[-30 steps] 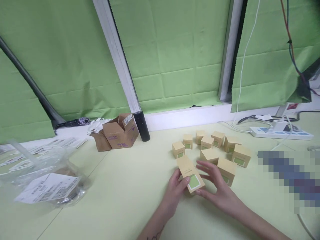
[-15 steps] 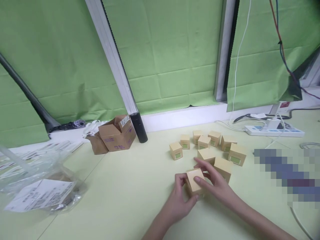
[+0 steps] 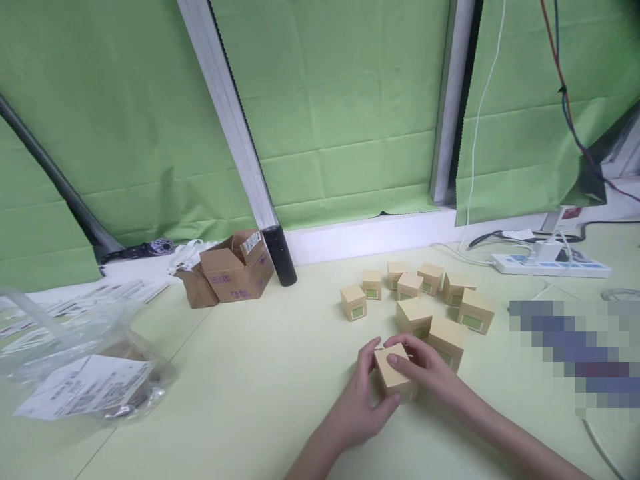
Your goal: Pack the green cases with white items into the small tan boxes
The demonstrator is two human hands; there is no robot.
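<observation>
A small tan cardboard box (image 3: 395,375) sits between my two hands near the front of the table. My left hand (image 3: 367,407) is curled round its left side, with the thumb at the lower front. My right hand (image 3: 427,367) grips it from the right, thumb on the top face and fingers behind, partly hidden. Just beyond my right hand stand two similar boxes, a nearer one (image 3: 447,339) and another (image 3: 414,315). Several more such boxes, among them one at the left (image 3: 353,302), stand behind, some with green labels.
An opened brown carton (image 3: 239,275) and a black cylinder (image 3: 280,255) stand against the wall. A clear plastic bag with a printed sheet (image 3: 90,387) lies at the left. On the right are a white power strip (image 3: 555,265), cables and a pixelated patch.
The top flap of the box, raised slightly before, now lies flat. My right-hand fingers have drawn in behind the box. My left hand keeps its hold.
</observation>
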